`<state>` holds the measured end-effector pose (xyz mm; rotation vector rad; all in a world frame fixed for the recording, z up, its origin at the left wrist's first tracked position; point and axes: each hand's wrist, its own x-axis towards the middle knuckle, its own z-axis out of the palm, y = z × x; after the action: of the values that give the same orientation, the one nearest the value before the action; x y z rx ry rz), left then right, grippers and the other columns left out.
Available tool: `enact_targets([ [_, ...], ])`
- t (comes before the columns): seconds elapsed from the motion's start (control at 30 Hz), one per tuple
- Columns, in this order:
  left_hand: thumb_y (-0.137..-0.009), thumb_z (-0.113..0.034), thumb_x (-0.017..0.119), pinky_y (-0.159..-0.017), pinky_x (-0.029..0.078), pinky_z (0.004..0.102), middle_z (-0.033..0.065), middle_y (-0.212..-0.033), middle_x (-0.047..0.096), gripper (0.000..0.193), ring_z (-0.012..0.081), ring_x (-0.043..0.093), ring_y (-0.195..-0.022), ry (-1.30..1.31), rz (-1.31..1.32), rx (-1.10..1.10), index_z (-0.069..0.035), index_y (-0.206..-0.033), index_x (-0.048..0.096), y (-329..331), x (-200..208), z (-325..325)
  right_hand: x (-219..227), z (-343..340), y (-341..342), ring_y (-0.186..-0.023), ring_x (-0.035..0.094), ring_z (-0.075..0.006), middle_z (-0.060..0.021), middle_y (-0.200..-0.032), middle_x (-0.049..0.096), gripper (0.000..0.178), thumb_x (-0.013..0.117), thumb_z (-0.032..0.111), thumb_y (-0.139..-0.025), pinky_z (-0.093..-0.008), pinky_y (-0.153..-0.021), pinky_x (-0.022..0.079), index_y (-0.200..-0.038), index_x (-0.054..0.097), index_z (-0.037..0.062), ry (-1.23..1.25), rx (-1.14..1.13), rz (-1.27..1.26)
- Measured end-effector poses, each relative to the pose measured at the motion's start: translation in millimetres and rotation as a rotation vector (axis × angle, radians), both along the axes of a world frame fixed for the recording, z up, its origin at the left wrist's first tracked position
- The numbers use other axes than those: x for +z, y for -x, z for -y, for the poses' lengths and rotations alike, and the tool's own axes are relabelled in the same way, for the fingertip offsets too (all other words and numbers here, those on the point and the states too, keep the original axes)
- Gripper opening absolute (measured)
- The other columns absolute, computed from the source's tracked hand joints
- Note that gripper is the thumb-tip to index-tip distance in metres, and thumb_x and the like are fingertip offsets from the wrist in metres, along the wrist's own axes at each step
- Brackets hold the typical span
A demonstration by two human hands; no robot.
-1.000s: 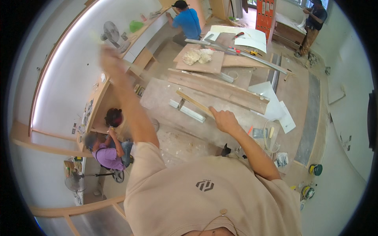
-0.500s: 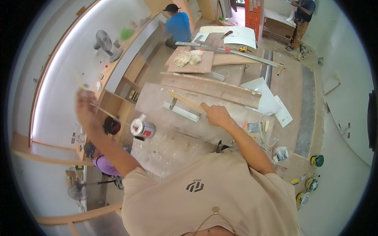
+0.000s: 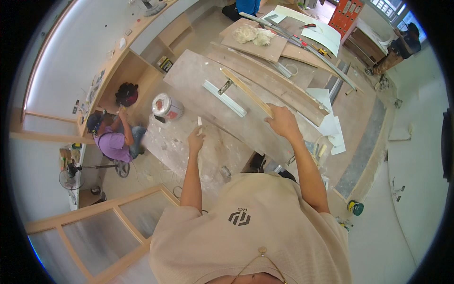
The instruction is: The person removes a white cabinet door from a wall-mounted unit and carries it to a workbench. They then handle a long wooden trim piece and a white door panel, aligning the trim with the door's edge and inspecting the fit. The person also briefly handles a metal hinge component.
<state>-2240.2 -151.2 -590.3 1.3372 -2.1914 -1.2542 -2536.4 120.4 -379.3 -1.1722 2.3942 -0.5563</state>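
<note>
My right hand (image 3: 283, 121) is closed round a long thin wooden strip (image 3: 247, 92), which points away to the upper left over the work surface. Near the strip's far end is a small dark-speckled metal piece (image 3: 225, 87); whether it is fixed to the strip I cannot tell. My left hand (image 3: 196, 140) pinches a small pale flat stick (image 3: 199, 121) that stands up from the fingers. Left of that hand, a round white tin (image 3: 167, 107) with a smeared top stands on the board worktop (image 3: 189, 75). A white channel profile (image 3: 224, 98) lies beside the strip.
Long boards (image 3: 269, 78) and a board with a crumpled cream heap (image 3: 253, 35) lie further off. Metal bars (image 3: 302, 49) cross the far end. A co-worker in purple (image 3: 113, 142) crouches at left, near a fan (image 3: 71, 177). Another person (image 3: 402, 49) stands far right.
My left hand has come down from the raised far left to above the worktop, right of the tin. The view has turned, while my right hand keeps holding the wooden strip.
</note>
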Motion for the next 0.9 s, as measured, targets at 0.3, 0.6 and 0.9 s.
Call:
enact_targets([
  [0.3, -0.101, -0.039, 0.056, -0.112, 0.036, 0.0394, 0.0184, -0.156, 0.04, 0.064, 0.0321, 0.04, -0.142, -0.119, -0.625, 0.005, -0.009, -0.154, 0.036, 167, 133, -31, 6, -8, -6, -0.095, 0.069, -0.0397, -0.0236, -0.104, 0.071, 0.058, 0.074, 0.04, -0.084, -0.048, -0.079, 0.054, -0.129, 0.061, 0.0061, 0.186, -0.155, -0.237],
  [0.6, -0.072, -0.037, 0.089, -0.107, 0.042, 0.0425, 0.021, -0.143, 0.05, 0.095, 0.0338, 0.049, -0.131, 0.152, -0.476, -0.191, 0.001, -0.146, 0.042, 226, 156, -13, 7, -69, -2, -0.079, 0.071, -0.032, -0.017, -0.086, 0.072, 0.035, 0.067, 0.029, -0.093, -0.0386, -0.073, 0.054, -0.118, 0.066, 0.0043, 0.506, -0.397, 0.073],
  [0.9, -0.081, -0.031, 0.084, -0.103, 0.045, 0.0406, 0.02, -0.141, 0.051, 0.082, 0.0336, 0.053, -0.125, 0.151, -0.483, -0.202, 0.001, -0.144, 0.045, 230, 150, -8, 17, -206, 40, -0.081, 0.067, -0.0305, -0.0205, -0.093, 0.07, 0.032, 0.066, 0.011, -0.091, -0.0367, -0.074, 0.051, -0.122, 0.064, 0.008, 0.33, -0.544, -0.091],
])
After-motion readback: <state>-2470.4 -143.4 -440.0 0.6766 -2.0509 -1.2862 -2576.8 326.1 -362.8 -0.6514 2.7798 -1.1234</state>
